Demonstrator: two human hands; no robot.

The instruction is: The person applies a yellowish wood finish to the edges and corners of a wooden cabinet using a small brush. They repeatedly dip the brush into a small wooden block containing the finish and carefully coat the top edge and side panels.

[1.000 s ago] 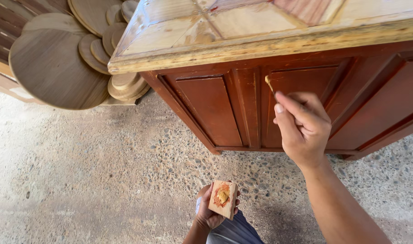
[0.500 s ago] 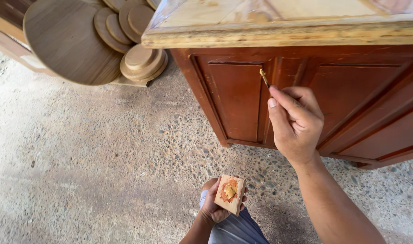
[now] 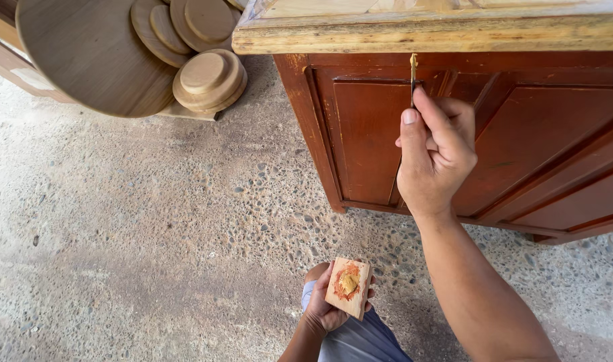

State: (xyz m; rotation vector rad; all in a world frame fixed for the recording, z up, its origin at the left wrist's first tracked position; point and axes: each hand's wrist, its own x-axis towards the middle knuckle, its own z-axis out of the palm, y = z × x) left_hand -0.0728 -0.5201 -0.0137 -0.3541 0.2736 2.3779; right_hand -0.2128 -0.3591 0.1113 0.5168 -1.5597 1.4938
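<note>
My right hand (image 3: 435,154) grips a thin metal blade (image 3: 413,70) whose yellowish tip touches the top of the seam between two doors of a red-brown wooden cabinet (image 3: 366,141). The cabinet has a pale, unfinished top edge (image 3: 413,33). My left hand (image 3: 323,308) is low, near my knee, and holds a small wooden block (image 3: 348,287) with a dab of yellow-orange paste on its upper face.
Round wooden discs (image 3: 206,77) are stacked at the upper left, next to a large round wooden panel (image 3: 92,53) that leans there. The floor (image 3: 132,228) is rough speckled concrete. My grey trouser knee (image 3: 360,338) shows at the bottom.
The view has shifted, so the cabinet sits further right. My right hand has raised the blade tip up the door seam toward the cabinet's top edge. The left hand keeps the block steady.
</note>
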